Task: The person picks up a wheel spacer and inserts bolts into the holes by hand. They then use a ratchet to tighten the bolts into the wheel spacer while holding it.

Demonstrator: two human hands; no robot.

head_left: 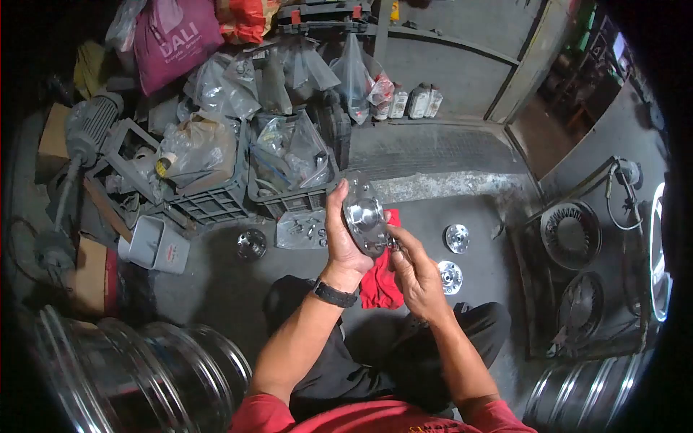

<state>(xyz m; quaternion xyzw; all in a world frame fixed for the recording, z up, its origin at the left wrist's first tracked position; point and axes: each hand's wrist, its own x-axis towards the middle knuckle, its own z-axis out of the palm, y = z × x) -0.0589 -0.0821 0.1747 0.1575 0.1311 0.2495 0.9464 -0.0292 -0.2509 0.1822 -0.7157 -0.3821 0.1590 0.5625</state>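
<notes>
My left hand (339, 242) wraps round a shiny metal wheel hub (366, 216) and holds it tilted above my lap. The thumb of that hand lies along the hub's left side. At the hub's lower right edge, my right hand (419, 278) is closed in a pinch on a small dark metal piece, too small to make out. Beneath both hands a red cloth (380, 285) is spread on the floor. Two more hubs, one farther off (457, 238) and one nearer (451, 277), lie to the right. A darker hub (252, 245) sits to the left.
A clear plastic bag of small metal parts (301, 229) lies ahead, by a grey crate (292, 204) full of bags. Left are a white bin (160, 245) and a motor (97, 123). Chrome wheel rims (144, 368) flank me; a rack (520, 289) stands right.
</notes>
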